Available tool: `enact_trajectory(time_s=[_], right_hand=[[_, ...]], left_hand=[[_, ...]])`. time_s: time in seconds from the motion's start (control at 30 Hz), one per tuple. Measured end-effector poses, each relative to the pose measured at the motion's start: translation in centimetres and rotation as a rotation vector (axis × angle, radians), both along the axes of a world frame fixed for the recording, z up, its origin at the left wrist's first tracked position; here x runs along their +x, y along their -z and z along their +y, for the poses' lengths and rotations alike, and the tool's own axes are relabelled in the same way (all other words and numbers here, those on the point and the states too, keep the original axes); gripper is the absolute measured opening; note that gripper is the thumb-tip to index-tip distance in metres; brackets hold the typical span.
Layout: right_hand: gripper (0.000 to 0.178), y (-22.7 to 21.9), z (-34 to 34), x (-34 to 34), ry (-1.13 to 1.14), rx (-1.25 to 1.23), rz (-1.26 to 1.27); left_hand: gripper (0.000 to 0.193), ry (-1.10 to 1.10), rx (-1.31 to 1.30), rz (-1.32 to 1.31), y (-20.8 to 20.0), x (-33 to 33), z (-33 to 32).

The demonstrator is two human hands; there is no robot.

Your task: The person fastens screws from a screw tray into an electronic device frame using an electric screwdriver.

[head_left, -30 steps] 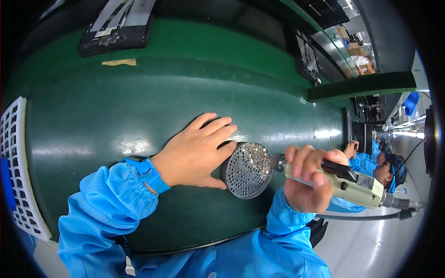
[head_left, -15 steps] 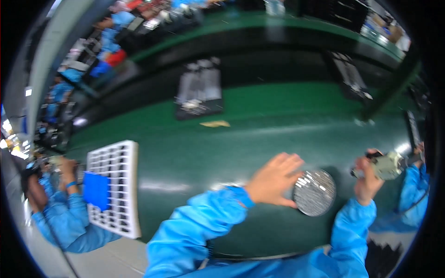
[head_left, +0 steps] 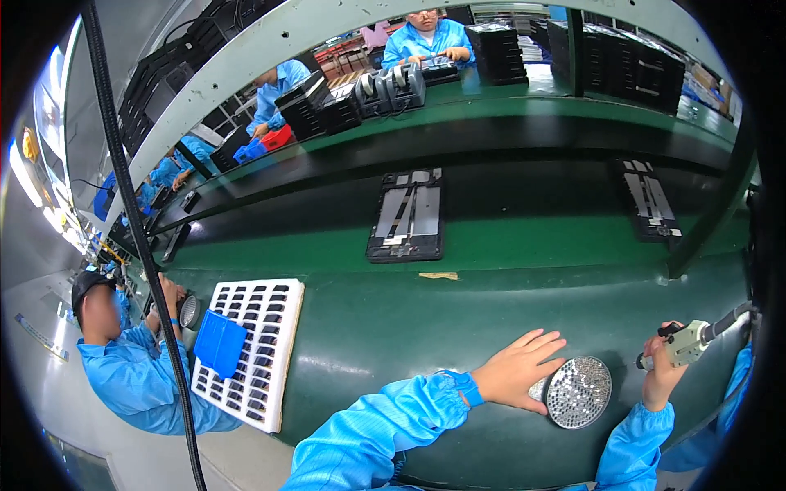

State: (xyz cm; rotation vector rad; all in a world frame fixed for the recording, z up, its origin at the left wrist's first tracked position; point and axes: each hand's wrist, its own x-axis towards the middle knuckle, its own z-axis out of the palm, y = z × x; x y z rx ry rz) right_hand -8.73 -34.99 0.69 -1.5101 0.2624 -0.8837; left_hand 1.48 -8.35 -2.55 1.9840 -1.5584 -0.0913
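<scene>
My left hand (head_left: 517,372) is palm down with fingers spread, at the left side of a round dish (head_left: 579,393) with rows of small holes and shiny metal bits. Its thumb reaches the dish's rim, and the hand grips nothing. To the right of the dish, my right hand (head_left: 661,372) is wrapped round a pale green and black electric screwdriver (head_left: 686,344). A thick grey cable or hose (head_left: 730,317) runs from the tool's right end. The screwdriver's tip points left and is held off the table.
On the left lies a white foam tray (head_left: 291,352) of small black parts, with a blue piece (head_left: 221,342) on it. Opened tablet-like devices (head_left: 407,217) lie on the far strip. A green post (head_left: 716,209) rises at right. A co-worker (head_left: 123,368) sits at left; others work beyond.
My view has tilted up and steadied, so the bench appears lower and the co-workers beyond it show. My left hand stays beside the dish, and my right hand still holds the screwdriver.
</scene>
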Motion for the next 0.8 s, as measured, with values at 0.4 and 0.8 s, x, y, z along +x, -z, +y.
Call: enact_trajectory(time_s=[0.4, 0.8], right_hand=[[0.04, -0.4, 0.5, -0.2, -0.075, 0.077, 0.029], [0.036, -2.1, 0.9, -0.3, -0.1, 0.111, 0.122]], left_hand=[[0.025, -0.151, -0.361, 0.004, -1.6, 0.7, 0.5], [0.042, -0.184, -0.25, 0.327, -1.0, -1.5, 0.9]])
